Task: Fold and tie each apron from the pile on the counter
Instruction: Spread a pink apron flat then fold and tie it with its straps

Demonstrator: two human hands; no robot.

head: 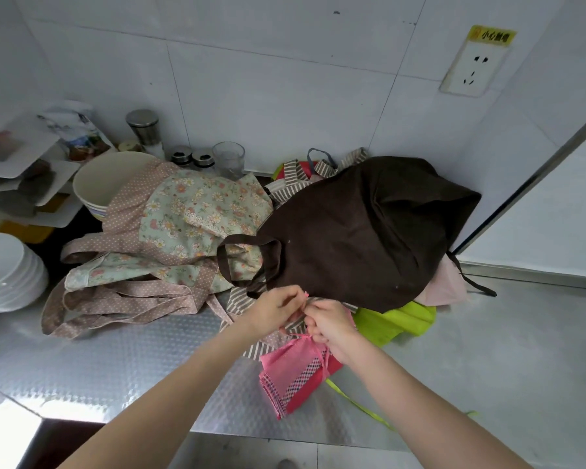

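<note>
Crowding the folded pink apron (293, 374), whose tie both hands' fingers (313, 328) pinch, the brown apron (352, 231) heaps behind.

Bowls (7, 272) left of aprons (352, 231) (on counter (115, 360))

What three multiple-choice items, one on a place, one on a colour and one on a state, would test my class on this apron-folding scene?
1. Where does the folded pink apron lie?
A. In the bowl
B. On the metal counter, in front of the pile
C. On the stacked plates

2. What colour is the apron on top of the pile?
A. Dark brown
B. Blue
C. White

3. What are the hands doing?
A. Resting flat
B. Lifting a glass
C. Pinching the pink tie

Answers:
1 B: it lies at the near edge of the counter.
2 A: the brown apron covers the heap.
3 C: the left hand and right hand pinch the pink tie.
</note>
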